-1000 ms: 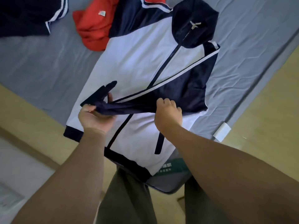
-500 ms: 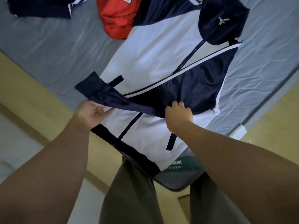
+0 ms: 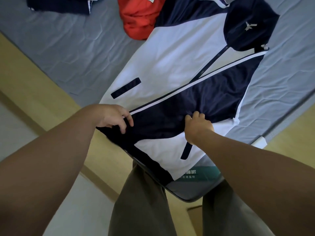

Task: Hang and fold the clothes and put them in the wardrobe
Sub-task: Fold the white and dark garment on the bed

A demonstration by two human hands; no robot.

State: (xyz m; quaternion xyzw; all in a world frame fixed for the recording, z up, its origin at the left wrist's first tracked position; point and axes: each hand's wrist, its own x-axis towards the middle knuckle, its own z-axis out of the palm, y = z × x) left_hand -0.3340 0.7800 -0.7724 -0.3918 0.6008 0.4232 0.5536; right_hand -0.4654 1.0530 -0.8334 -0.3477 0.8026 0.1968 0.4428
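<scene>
A white and navy zip jacket (image 3: pixel 163 62) lies face up on the grey bed sheet (image 3: pixel 68 48), collar at the far right. Its navy sleeve (image 3: pixel 204 92) lies folded across the front, down toward the hem. My left hand (image 3: pixel 114 118) rests with loosely spread fingers on the cuff end of that sleeve, near the jacket's left edge. My right hand (image 3: pixel 198 126) has its fingers curled into the sleeve's lower edge, just above the right pocket slit (image 3: pixel 186 150).
A red garment (image 3: pixel 139 19) is bunched beyond the jacket, partly under its far shoulder. A navy garment with white stripes (image 3: pixel 59 5) lies at the top left. The wooden bed frame (image 3: pixel 42 86) runs along the mattress edge. My trouser legs (image 3: pixel 141 201) stand at the mattress corner.
The left hand lowered the lifted sleeve cuff onto the jacket and let go of it, fingers now spread. The sleeve now lies flat. The right hand stayed on the sleeve.
</scene>
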